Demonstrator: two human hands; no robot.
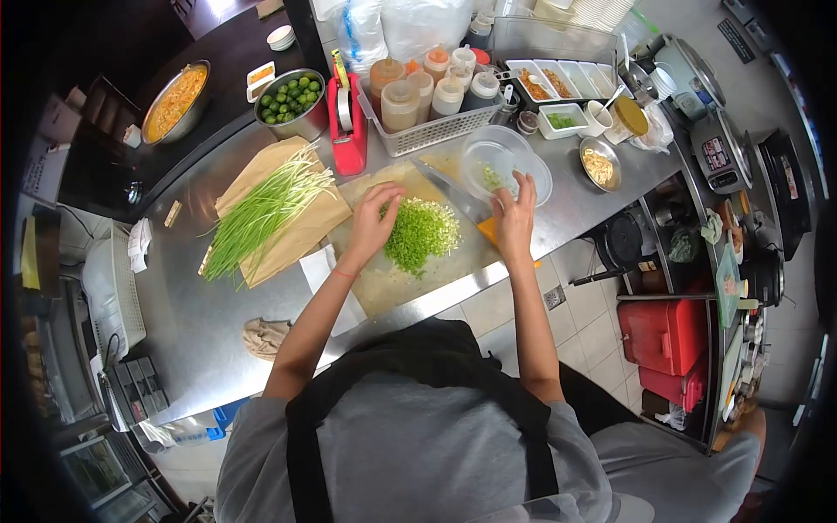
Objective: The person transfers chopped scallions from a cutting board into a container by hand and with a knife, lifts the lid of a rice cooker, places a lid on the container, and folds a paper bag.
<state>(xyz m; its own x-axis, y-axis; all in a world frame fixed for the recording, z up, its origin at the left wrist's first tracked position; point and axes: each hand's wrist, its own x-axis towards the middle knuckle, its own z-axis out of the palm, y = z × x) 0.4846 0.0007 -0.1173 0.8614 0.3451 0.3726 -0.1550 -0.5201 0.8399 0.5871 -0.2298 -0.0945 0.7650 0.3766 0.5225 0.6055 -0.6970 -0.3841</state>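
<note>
A heap of chopped green onions (420,235) lies on the cutting board (377,283). At the heap's left edge is my left hand (375,220), fingers curved and apart, with nothing visible in them. My right hand (516,216) is right of the heap, fingers apart, at the near rim of a clear plastic container (499,148); whether it touches the rim I cannot tell. Some green bits show at the container. Between the heap and the container lies a knife (449,185), its orange handle partly behind my right hand. Whole green onions (270,209) rest on brown paper (327,212) at left.
A red tape dispenser (349,131) and a basket of sauce bottles (436,131) stand behind the board. A pot of green limes (292,100) is at back left. Right of the container sits a metal bowl (586,179). A crumpled cloth (265,338) lies near the front edge.
</note>
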